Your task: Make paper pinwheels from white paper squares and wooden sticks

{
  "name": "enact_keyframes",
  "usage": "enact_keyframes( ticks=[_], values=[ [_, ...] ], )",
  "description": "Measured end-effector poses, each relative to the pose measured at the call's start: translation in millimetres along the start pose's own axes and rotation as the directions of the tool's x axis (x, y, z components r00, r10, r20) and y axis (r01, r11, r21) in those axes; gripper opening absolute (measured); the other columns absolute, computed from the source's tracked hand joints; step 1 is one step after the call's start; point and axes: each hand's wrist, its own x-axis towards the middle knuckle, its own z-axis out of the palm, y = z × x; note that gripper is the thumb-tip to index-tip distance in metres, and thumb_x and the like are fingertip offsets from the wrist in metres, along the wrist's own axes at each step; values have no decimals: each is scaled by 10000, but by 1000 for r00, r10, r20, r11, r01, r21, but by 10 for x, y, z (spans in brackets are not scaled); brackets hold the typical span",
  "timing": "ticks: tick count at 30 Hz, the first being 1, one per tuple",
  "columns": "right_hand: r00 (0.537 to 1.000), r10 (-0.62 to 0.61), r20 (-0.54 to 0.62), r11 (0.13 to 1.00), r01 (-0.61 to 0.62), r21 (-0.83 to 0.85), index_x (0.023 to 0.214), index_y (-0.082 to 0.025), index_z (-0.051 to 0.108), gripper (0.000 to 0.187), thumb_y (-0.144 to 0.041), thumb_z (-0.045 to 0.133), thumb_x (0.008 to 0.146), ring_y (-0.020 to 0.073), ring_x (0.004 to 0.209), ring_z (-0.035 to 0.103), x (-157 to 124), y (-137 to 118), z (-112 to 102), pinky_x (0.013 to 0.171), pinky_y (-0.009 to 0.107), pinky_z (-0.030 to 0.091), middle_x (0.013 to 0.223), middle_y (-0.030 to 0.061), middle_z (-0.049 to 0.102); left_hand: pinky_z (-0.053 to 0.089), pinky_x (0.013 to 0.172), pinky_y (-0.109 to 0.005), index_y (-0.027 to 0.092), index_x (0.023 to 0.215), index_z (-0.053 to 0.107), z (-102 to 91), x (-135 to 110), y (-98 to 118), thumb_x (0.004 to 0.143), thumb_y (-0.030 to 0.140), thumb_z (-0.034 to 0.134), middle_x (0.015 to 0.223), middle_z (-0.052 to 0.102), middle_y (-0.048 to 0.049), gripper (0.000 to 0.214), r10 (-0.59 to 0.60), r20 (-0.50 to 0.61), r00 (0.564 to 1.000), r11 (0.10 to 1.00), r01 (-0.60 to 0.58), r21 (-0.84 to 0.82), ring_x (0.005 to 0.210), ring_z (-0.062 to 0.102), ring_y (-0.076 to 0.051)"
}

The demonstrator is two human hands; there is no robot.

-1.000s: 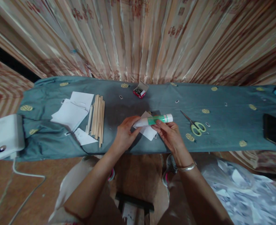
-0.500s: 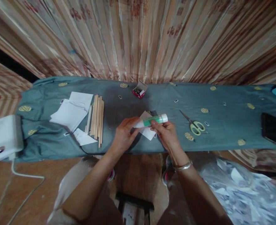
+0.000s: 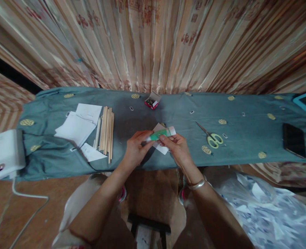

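Observation:
A glue stick [image 3: 158, 134] with a green label and white ends lies sideways between my two hands above the cloth. My left hand [image 3: 137, 147] is closed on its left end. Fingers and thumb of my right hand [image 3: 176, 145] pinch it toward the other end. Directly beneath it, a small piece of white paper [image 3: 163, 149] rests on the cloth, partly covered by the hands and the stick. To the right of my right hand lie scissors [image 3: 213, 139] with light green handles.
Left of my hands are several wooden sticks [image 3: 108, 129] and white paper sheets [image 3: 76, 128]. An open red box [image 3: 152, 102] of small dark items stands at the back. A phone [image 3: 294, 140] lies right, a white device [image 3: 6, 154] left. Green cloth [image 3: 127, 138] covers the table.
The glue stick, still in both hands, has drawn in toward the left; my right hand has moved left, closer to my left hand. The whole view has shifted slightly.

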Motion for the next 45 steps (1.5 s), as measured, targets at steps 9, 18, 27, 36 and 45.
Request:
enact_keyframes(
  ticks=[9, 18, 27, 36, 45],
  values=[
    [839, -440, 319, 384, 497, -778, 1081, -205, 699, 281, -267, 472, 928, 264, 1107, 620, -122, 20, -432, 1012, 456, 459, 1159, 110, 710, 507, 903, -431, 158, 1081, 666, -259, 171, -410, 861, 299, 605, 1056, 717, -105, 269, -97, -137, 986, 944, 135, 300, 1004, 645, -270],
    [807, -387, 447, 226, 553, -802, 1141, -184, 684, 333, -197, 420, 939, 267, 1228, 550, -189, 148, -535, 1078, 491, 437, 1300, 128, 630, 429, 1021, -496, 209, 1167, 645, -81, -10, -132, 851, 292, 652, 1307, 596, -110, 326, 195, 204, 959, 916, -252, 312, 1211, 502, -298],
    [814, -360, 456, 224, 550, -805, 1124, -169, 687, 317, -173, 451, 911, 264, 1217, 556, -209, 140, -581, 1087, 488, 431, 1283, 126, 638, 494, 879, -414, 185, 1024, 712, 154, -97, -28, 918, 251, 564, 1057, 712, -97, 194, 309, 351, 884, 868, -412, 276, 1052, 592, -253],
    [838, -337, 430, 332, 533, -778, 1223, -206, 626, 380, -197, 577, 846, 272, 1253, 533, -230, 86, -557, 1095, 507, 403, 1320, 128, 613, 511, 862, -395, 170, 1034, 706, 170, -111, 3, 948, 247, 515, 1026, 727, -100, 223, 327, 330, 886, 857, -425, 292, 1001, 627, -226],
    [848, -348, 401, 417, 522, -744, 952, -222, 702, 154, -186, 570, 882, 250, 1184, 575, -221, 78, -485, 1034, 462, 447, 1233, 107, 665, 513, 843, -391, 169, 1004, 707, 182, -99, 27, 921, 251, 562, 1001, 717, -93, 186, 308, 312, 899, 882, -393, 261, 966, 618, -227]
  ],
)
